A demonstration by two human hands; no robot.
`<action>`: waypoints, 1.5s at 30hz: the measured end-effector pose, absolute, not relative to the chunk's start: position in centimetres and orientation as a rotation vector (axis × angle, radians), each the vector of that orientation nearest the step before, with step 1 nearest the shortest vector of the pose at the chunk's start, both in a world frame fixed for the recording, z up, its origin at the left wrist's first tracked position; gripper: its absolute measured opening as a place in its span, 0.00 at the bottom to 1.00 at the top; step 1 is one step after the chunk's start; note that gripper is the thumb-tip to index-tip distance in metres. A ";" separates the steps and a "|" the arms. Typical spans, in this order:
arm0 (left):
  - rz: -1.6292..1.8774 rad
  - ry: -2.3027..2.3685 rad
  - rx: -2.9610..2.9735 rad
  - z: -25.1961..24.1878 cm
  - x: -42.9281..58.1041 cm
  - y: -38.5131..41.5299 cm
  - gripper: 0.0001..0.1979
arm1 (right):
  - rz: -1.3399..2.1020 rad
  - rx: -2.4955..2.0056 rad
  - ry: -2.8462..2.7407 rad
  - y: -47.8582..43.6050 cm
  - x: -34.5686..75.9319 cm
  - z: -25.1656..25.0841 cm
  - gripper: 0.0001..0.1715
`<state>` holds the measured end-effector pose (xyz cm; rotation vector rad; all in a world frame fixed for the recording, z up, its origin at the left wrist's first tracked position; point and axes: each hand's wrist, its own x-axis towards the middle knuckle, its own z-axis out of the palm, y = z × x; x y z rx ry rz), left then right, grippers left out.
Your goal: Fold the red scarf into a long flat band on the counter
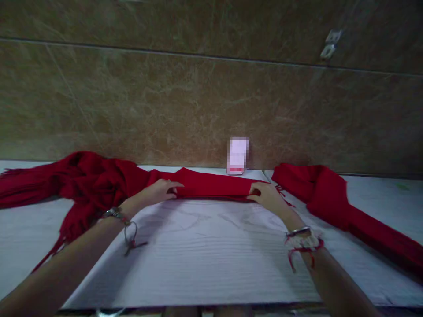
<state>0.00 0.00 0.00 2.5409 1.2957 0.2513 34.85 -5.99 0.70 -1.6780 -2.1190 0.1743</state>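
Note:
A red fringed scarf (211,185) lies in a flat folded strip along the back of the white table. My left hand (162,191) pinches the strip's near edge left of its middle, thumb below the fingers. Toward the strip's right end, my right hand (266,196) grips the same edge between thumb and fingers. Dark red fringe sticks out just beyond that hand. On the left, bunched red cloth (95,180) with fringe meets the strip; whether it is the same piece I cannot tell. Another red scarf (325,193), folded over itself, trails toward the right edge.
Behind the strip, a small white and pink box-like item (238,156), blurred out, stands against the brown marbled wall (185,101). A wall socket (331,44) is at upper right. The white wood-grain table top (205,259) reaches to a front edge near me.

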 end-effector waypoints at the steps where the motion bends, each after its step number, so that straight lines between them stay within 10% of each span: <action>1: 0.247 1.299 2.522 0.2 0.1 0.0 0.20 | 0.213 -1.684 -2.145 -6.0 34.9 0.8 0.08; 28: 0.008 0.934 2.867 0.9 -0.2 -3.9 0.07 | 0.831 -1.624 -2.331 -9.6 40.8 2.2 0.05; 45: -0.057 1.016 2.917 0.4 -3.0 -4.0 0.37 | 0.750 -1.735 -2.466 -11.3 41.4 1.5 0.06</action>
